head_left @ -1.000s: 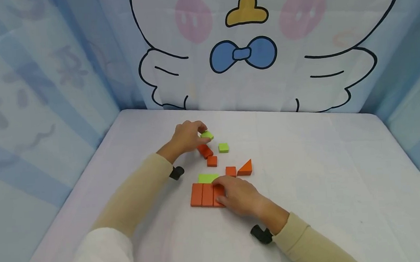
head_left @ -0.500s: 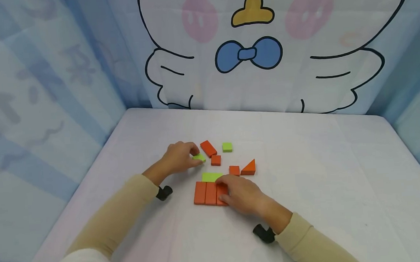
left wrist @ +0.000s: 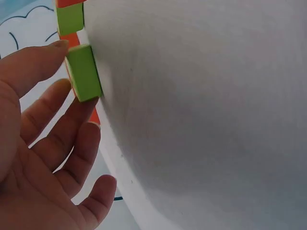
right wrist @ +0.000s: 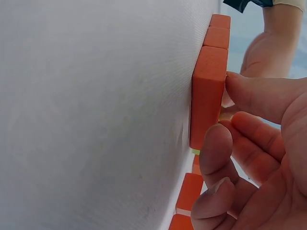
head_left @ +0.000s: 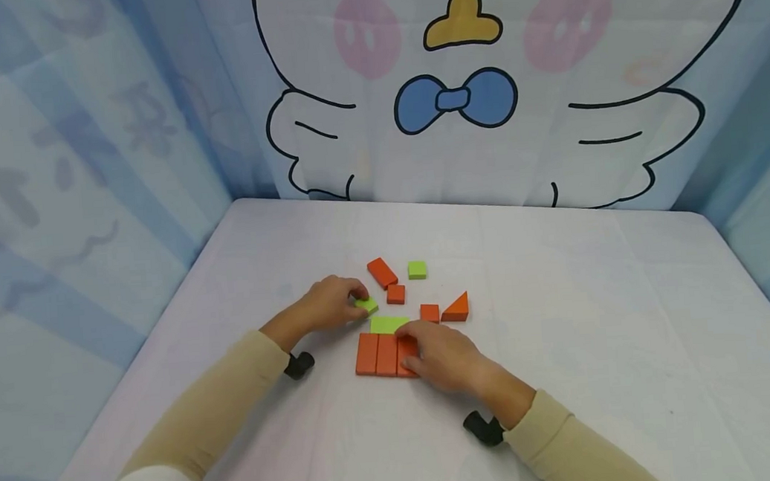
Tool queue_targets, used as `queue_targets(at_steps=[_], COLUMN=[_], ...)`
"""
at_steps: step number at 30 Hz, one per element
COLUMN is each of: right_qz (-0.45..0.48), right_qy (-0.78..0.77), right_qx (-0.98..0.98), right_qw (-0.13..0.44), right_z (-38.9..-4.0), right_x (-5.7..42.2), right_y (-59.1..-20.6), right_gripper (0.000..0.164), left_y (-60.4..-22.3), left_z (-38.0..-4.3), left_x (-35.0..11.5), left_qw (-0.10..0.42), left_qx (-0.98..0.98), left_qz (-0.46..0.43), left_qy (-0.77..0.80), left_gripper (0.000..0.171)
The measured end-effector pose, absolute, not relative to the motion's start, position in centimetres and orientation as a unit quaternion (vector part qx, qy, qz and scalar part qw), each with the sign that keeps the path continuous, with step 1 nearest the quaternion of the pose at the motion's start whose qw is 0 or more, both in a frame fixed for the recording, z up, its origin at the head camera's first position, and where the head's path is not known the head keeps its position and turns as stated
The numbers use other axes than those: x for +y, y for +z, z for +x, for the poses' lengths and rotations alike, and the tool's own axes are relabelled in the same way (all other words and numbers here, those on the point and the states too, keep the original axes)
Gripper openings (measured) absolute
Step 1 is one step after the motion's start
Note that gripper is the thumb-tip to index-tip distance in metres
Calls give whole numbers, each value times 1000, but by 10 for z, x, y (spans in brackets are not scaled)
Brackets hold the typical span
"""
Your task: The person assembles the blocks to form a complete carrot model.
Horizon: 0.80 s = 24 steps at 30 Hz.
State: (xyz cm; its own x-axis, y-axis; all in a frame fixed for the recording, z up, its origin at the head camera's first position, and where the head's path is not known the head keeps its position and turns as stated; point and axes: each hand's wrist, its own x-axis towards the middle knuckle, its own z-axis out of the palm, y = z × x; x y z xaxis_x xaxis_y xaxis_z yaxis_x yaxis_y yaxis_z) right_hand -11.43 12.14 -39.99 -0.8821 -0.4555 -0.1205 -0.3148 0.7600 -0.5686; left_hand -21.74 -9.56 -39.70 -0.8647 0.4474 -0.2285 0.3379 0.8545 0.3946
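My left hand (head_left: 332,304) pinches a small green block (left wrist: 85,74) between thumb and fingers, low over the tabletop. Just in front of it lies a longer green block (head_left: 388,324), set against the far edge of a row of three orange rectangular blocks (head_left: 366,354). My right hand (head_left: 445,355) holds the rightmost orange block (right wrist: 209,91) of that row, thumb at one end and fingers toward the other. In the head view the right fingers partly cover this block and the right end of the longer green one.
Beyond the row lie an orange rectangular block (head_left: 382,273), a small orange block (head_left: 395,294) and a small green block (head_left: 417,270). Another small orange block (head_left: 429,312) sits beside an orange triangular block (head_left: 456,308). A printed curtain (head_left: 459,153) hangs behind the white table (head_left: 598,315).
My left hand has brought the small green block nearer, from beyond the loose orange blocks to just behind the longer green block. The right hand keeps its place at the row.
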Motion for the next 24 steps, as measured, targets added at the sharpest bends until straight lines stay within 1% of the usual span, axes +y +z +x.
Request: queue_targets(at_steps=[4,9,19,24], right_qz=[-211,-212,-205,-201], right_qy=[-275,-275,-270,-272], right_qx=[930,930,932,932], right_qw=[125,122,128,130], right_z=[-114,-114,-115,-115], right_x=[121,121,121,120], right_y=[-401,-401,-399,-399], right_gripper=[40,40,41,41], left_y=[-395,-395,-395,-393], left_z=[-214,-210,-207,-203], left_x=[-98,-100,-101,-103], left_qw=[176,181,174,151], left_qx=[944,942,941,943], left_qz=[206,208,218,239], left_qy=[185,191,191,176], left_gripper=[30,32,32,33])
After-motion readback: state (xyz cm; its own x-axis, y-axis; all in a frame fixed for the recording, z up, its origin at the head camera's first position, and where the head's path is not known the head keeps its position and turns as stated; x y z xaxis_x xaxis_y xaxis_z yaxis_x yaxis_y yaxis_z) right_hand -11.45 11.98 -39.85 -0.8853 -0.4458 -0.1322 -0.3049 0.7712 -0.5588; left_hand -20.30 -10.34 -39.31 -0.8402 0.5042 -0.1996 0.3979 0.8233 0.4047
